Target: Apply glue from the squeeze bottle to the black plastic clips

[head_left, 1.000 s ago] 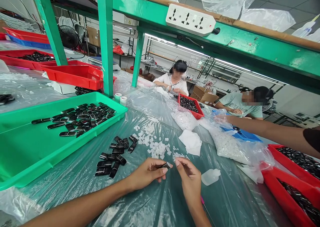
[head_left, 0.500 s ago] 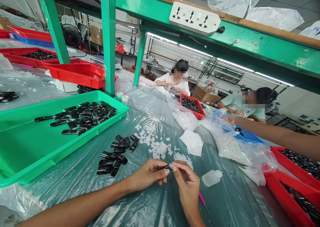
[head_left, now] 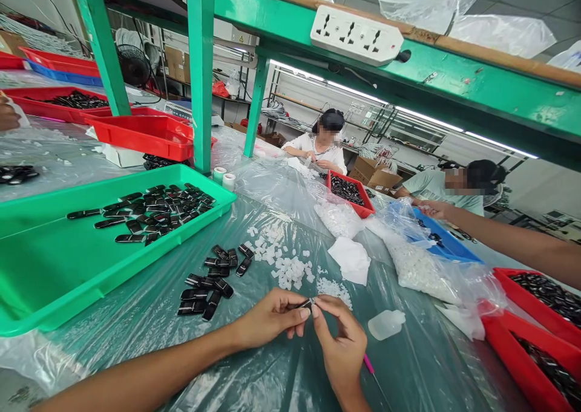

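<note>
My left hand [head_left: 276, 318] is closed in a pinch on a small glossy black piece [head_left: 305, 304], its far end pointing right. The fingertips of my right hand [head_left: 340, 333] meet at that end, closed on a small whitish piece that is mostly hidden. Left of my hands lies a loose group of similar black pieces [head_left: 213, 282] with pale stripes. Small white bits [head_left: 290, 271] are scattered just beyond my fingers, beside a heap of finer white bits [head_left: 333, 290]. A white plastic bottle [head_left: 385, 325] lies on its side to the right. Under my right wrist runs a thin pink-handled tool [head_left: 368, 363].
A green tray [head_left: 91, 294] with black pieces stands at left. Red bins [head_left: 526, 327] and a bag of white bits [head_left: 422, 273] stand at right, near a blue tray [head_left: 458, 251]. Another person's arm [head_left: 512, 236] reaches in. Overhead runs a green beam [head_left: 267, 6].
My hands stay together in nearly the same spot, the whitish piece now less visible between the fingertips. The other person's arm at right has shifted, uncovering more of the blue tray. A hand appears at far left.
</note>
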Demonstrator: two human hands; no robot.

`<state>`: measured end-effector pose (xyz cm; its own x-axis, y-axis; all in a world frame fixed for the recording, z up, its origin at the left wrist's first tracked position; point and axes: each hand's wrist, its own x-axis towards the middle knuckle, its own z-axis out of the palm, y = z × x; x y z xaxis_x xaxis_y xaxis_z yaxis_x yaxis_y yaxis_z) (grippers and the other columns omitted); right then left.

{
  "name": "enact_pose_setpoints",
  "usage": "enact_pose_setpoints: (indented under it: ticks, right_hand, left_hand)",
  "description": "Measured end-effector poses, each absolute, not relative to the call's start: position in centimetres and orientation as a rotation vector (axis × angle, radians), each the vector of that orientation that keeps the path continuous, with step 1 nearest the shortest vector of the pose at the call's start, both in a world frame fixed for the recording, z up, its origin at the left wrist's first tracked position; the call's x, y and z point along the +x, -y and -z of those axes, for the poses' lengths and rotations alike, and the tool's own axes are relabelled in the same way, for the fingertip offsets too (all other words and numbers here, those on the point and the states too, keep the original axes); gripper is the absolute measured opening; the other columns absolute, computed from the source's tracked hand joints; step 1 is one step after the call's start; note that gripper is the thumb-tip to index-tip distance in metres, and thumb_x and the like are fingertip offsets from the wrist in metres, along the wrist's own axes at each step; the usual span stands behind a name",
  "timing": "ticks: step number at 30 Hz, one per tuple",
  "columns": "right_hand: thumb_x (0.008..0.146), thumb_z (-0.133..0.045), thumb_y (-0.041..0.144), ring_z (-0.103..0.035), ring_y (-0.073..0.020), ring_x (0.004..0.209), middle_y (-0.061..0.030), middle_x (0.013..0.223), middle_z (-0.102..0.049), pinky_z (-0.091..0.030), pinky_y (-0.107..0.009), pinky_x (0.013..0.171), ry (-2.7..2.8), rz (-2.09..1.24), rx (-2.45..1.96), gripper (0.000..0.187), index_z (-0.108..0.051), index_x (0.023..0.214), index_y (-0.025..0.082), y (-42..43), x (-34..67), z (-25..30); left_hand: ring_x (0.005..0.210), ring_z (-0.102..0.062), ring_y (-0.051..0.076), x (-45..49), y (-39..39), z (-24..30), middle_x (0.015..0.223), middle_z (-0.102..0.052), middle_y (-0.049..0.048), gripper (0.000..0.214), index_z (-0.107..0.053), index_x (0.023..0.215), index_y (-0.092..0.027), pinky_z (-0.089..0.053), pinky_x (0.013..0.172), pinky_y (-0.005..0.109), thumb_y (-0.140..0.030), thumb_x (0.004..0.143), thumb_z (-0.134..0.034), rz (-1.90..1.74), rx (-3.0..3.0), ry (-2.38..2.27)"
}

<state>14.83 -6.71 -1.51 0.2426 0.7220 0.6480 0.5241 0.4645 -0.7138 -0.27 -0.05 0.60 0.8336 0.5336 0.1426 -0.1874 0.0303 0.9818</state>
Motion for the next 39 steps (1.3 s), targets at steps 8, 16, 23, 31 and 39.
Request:
enact_pose_setpoints:
  ticks: [8,16,23,31,39]
  right_hand:
    - [0.076,-0.059,0.006,-0.060,-0.0191,0.081,-0.0041,0.084,-0.065,-0.048,-0.035,0.074,1.485,-0.053,-1.196,0.020,-0.062,0.088,0.022,6.8,14.4,1.2]
    - [0.079,-0.057,0.010,-0.060,-0.0201,0.085,-0.0055,0.089,-0.065,-0.048,-0.034,0.075,1.503,0.001,-1.246,0.020,-0.062,0.095,0.022,6.9,14.4,1.7]
    - [0.081,-0.059,0.020,-0.062,-0.0169,0.084,-0.0027,0.090,-0.067,-0.049,-0.028,0.074,1.304,-0.198,-1.322,0.012,-0.066,0.090,0.023,6.7,14.5,2.0]
    - [0.081,-0.059,0.026,-0.061,-0.0181,0.085,-0.0045,0.090,-0.067,-0.049,-0.029,0.076,1.282,-0.241,-1.363,0.011,-0.067,0.087,0.021,6.6,14.3,2.3]
    - [0.080,-0.055,0.041,-0.059,-0.0232,0.088,-0.0085,0.092,-0.064,-0.044,-0.032,0.077,1.223,-0.193,-1.449,0.026,-0.064,0.086,0.018,6.8,13.6,2.9]
  left_hand:
    - [0.053,-0.043,0.008,-0.3,0.2,-0.9,0.061,-0.051,0.0006,0.037,-0.060,0.077,-0.009,-0.034,0.051,0.018,-0.043,0.088,-0.048,-0.593,1.444,-0.286]
    - [0.053,-0.044,0.008,-0.3,0.2,-1.2,0.062,-0.053,0.0012,0.041,-0.061,0.073,-0.010,-0.035,0.052,0.019,-0.049,0.082,-0.053,-0.549,1.345,-0.312]
    - [0.052,-0.048,0.008,-0.4,0.3,-1.2,0.071,-0.059,0.0073,0.053,-0.064,0.082,-0.007,-0.039,0.059,0.021,-0.054,0.088,-0.039,-0.449,0.984,-0.275]
    - [0.055,-0.049,0.008,-0.4,0.0,-0.5,0.070,-0.059,0.0041,0.034,-0.065,0.086,-0.009,-0.038,0.057,0.019,-0.042,0.079,-0.062,-0.451,1.008,-0.283]
    - [0.049,-0.048,0.007,-0.1,0.5,-0.4,0.063,-0.058,0.0021,0.039,-0.066,0.077,-0.009,-0.037,0.051,0.019,-0.046,0.069,-0.069,-0.510,1.051,-0.359]
